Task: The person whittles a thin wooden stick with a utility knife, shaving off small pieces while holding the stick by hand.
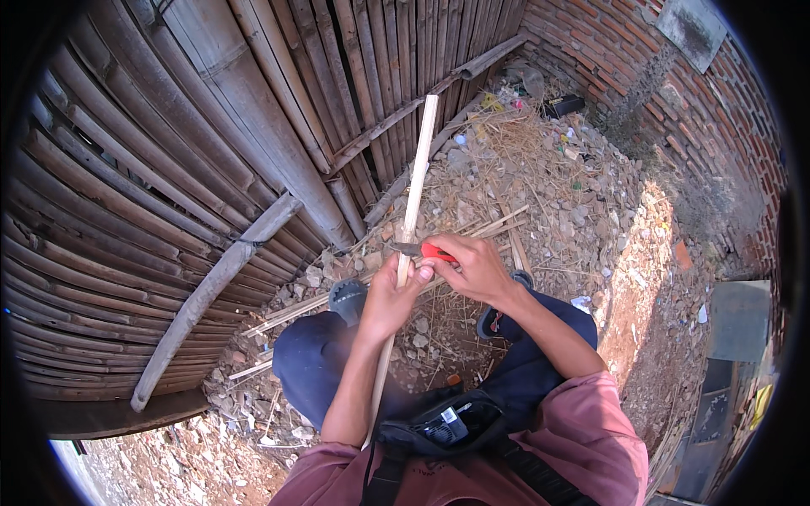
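Long pale stick (419, 169) runs through the fingers of the left hand (384, 308), which are curled around it. One end pokes out far past those fingers, and the other end goes down below them, next to the left forearm. Fingers of the right hand (479, 268) are wrapped around the red handle of a small knife (438, 252). Its dark blade lies across the stick, just above the left fingers. Both hands are close together, but I can't tell if the thumbs touch. Below the fingers, a black bag (481, 417) sits at the person's waist. One gray shoe (346, 297) is just left of the left fingers, and another shoe (488, 322) is below the right fingers. Under the hands, thin sticks (291, 315) lie on stony ground (582, 215). Far to the left of the fingers is a wall of brown poles (245, 110). Well past them, up and to the right, is a brick wall (582, 42).
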The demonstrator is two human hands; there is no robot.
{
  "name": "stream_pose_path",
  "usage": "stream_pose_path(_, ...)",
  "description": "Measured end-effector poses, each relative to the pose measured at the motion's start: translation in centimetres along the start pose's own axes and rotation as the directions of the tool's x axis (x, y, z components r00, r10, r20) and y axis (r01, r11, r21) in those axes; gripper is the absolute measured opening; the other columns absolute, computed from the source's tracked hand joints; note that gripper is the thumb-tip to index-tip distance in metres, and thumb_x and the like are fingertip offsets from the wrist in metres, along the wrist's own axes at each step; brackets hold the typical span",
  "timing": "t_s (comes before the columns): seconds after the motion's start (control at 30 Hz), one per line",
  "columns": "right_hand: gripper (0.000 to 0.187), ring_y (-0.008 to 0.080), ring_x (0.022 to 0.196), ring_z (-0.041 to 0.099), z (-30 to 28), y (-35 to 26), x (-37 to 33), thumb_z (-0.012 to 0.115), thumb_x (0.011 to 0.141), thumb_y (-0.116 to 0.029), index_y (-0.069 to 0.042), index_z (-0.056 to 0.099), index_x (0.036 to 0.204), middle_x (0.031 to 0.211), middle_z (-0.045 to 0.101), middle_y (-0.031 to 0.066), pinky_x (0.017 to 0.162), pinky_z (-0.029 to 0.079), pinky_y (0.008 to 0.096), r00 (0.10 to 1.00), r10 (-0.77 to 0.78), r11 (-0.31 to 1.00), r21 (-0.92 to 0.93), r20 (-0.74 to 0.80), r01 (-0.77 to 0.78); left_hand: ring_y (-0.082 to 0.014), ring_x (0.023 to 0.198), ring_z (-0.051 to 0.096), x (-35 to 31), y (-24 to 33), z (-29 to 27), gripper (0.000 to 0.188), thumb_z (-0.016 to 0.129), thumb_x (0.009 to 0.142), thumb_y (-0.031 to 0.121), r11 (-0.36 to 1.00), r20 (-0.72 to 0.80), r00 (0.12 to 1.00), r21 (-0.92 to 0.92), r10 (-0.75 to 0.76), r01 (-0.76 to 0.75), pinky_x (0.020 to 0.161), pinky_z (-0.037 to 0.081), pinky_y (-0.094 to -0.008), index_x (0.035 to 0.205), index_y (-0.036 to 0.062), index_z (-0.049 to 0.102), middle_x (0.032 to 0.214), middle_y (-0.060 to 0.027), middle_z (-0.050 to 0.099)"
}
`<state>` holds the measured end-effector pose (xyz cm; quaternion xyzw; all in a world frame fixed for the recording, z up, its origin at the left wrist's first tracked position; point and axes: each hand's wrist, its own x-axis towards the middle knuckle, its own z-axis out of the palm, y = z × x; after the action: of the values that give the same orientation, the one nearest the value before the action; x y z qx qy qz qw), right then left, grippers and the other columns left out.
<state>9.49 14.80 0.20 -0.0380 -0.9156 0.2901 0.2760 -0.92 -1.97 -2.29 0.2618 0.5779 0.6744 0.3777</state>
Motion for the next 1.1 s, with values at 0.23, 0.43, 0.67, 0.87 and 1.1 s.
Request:
stream_pose_path(0.23,0.027,0.0308,0.073,0.076,-0.5,0.2,-0.2,0.076,0.09,-0.024,-0.01,0.078,0.113,0.095,0.079,0.0116,0.064,0.059,0.0405,0.993,-0.016,0.998,-0.066,0.117,0.024,-0.0007,0.076,0.043,-0.4,0.8,0.5,0.023,0.079,0.101,0.02,1.0,0.012,1.0,0.01,0.001,-0.001,0.067,0.039,-0.0211,0.106,0.0059,0.061,0.085,0.0085,0.051)
stream_pose_path(0.43,0.028,0.0311,0.073,0.076,-0.6,-0.1,-0.2,0.076,0.089,-0.024,-0.01,0.079,0.114,0.094,0.08,0.0121,0.064,0.059,0.0403,0.992,0.013,0.999,-0.035,0.128,-0.008,-0.0089,0.078,0.055,0.0,-1.0,-0.1,0.032,0.081,0.099,0.024,0.953,-0.044,0.996,0.297,0.082,-0.065,0.071,0.05,-0.0297,0.105,-0.0022,0.064,0.083,-0.0018,0.063)
stream_pose_path(0.67,0.028,0.0312,0.074,0.077,-0.9,0.4,0.0,0.076,0.089,-0.021,-0.008,0.08,0.114,0.092,0.08,0.0139,0.066,0.06,0.0393,0.987,0.018,0.999,0.031,0.159,-0.023,-0.0212,0.077,0.063,-0.2,-0.7,0.2,0.038,0.073,0.105,0.033,0.916,-0.022,0.992,0.386,0.128,-0.109,0.074,0.053,-0.0407,0.105,-0.0036,0.062,0.084,-0.0165,0.068)
stream_pose_path(0.87,0.028,0.0312,0.074,0.077,-1.1,0.5,0.1,0.078,0.089,-0.019,-0.008,0.08,0.115,0.092,0.08,0.0142,0.065,0.059,0.039,0.988,0.006,1.0,0.023,0.153,-0.01,-0.0314,0.081,0.069,-0.4,0.4,0.3,0.042,0.067,0.108,0.037,0.892,-0.024,1.0,0.452,-0.012,0.022,0.076,0.053,-0.0449,0.113,-0.0045,0.062,0.089,-0.0219,0.071)
stream_pose_path(1.1,0.03,0.0322,0.074,0.077,-1.0,-0.5,0.3,0.078,0.089,-0.02,-0.01,0.079,0.117,0.093,0.08,0.0141,0.064,0.06,0.0411,0.992,0.024,0.998,-0.066,0.124,-0.016,-0.0335,0.071,0.069,-0.5,0.5,0.7,0.043,0.064,0.109,0.038,0.856,-0.081,0.994,0.516,0.075,-0.023,0.069,0.052,-0.0462,0.114,-0.0056,0.064,0.079,-0.0224,0.069)
